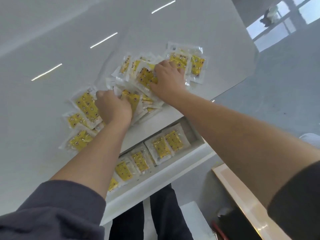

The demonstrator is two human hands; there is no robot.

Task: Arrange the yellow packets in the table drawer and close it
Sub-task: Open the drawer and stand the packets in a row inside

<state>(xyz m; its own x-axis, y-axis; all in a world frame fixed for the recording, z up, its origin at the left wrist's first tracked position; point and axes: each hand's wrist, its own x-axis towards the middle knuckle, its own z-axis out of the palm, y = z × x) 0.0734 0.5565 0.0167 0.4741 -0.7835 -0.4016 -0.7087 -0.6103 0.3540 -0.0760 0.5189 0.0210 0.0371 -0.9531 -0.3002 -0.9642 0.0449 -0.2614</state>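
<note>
Yellow-printed clear plastic packets (pixel 138 78) lie in a loose overlapping heap on the glossy white tabletop (pixel 52 40), spread along its near edge from the left toward the right corner. Left hand (pixel 113 108) sits palm-down on the middle of the heap, fingers curled into the packets, gripping a bunch; exact packet count in the grip unclear. Right hand (pixel 167 80) lies palm-down on the right part of the heap, fingers bent and pressing on packets, thumb side toward the left hand. Hands near each other, not touching. Dark grey sleeves pushed up on both forearms. Below the near edge, white table drawer (pixel 155 181) stands pulled open. More yellow packets (pixel 166 144) lie flat inside it in an overlapping row, running from its left end to its right end. Person's dark trousers (pixel 155 213) visible beneath the drawer front.
</note>
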